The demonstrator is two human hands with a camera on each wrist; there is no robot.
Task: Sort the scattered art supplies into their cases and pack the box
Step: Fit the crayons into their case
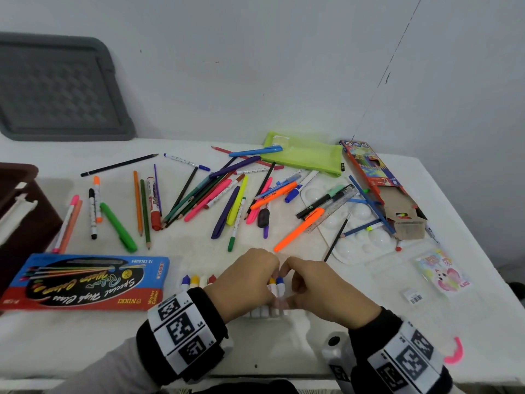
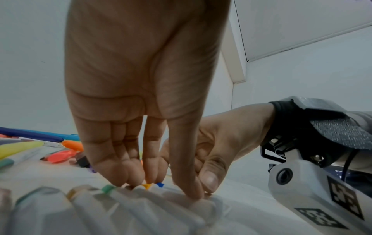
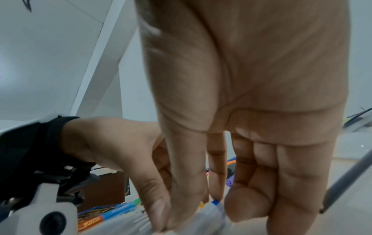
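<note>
Both hands meet at the near edge of the table [image 1: 284,348], over a row of white paint tubes [image 2: 141,205] lying side by side, long axes running toward/away from the person, caps pointing away toward the wall.

Left hand [image 1: 244,282]: fingers bunched together, tips down on the cap ends of the yellow-capped tube [image 2: 146,186] and blue-capped tube [image 2: 160,184]; thumb presses the tube bodies from the near side. Looks like a pinch on those two, but exact contact is partly hidden.

Right hand [image 1: 321,291]: fingers curled in, thumb and index closing on the blue-capped tube from the right, its fingertips touching those of the left hand. Grip detail blurred in the right wrist view.

Left of the left-hand fingers, 4 more tubes show w/ blue, yellow, white and red caps [image 1: 199,280]. Further left lies the flat watercolour box [image 1: 82,281], long axis left-right, print upside down to the person: "NIKKI", "Special High Class", "Water Colour", "12 COLOURS".

Beyond the fingertips: scattered pens, markers and pencils [image 1: 216,194] pointing every way. Beyond-right: green mesh pouch [image 1: 304,153], white palette [image 1: 355,231] w/ a clear ruler [image 1: 332,214] across it, open coloured-pencil carton [image 1: 380,189] (print unreadable), small sticker pack [image 1: 443,273].
</note>
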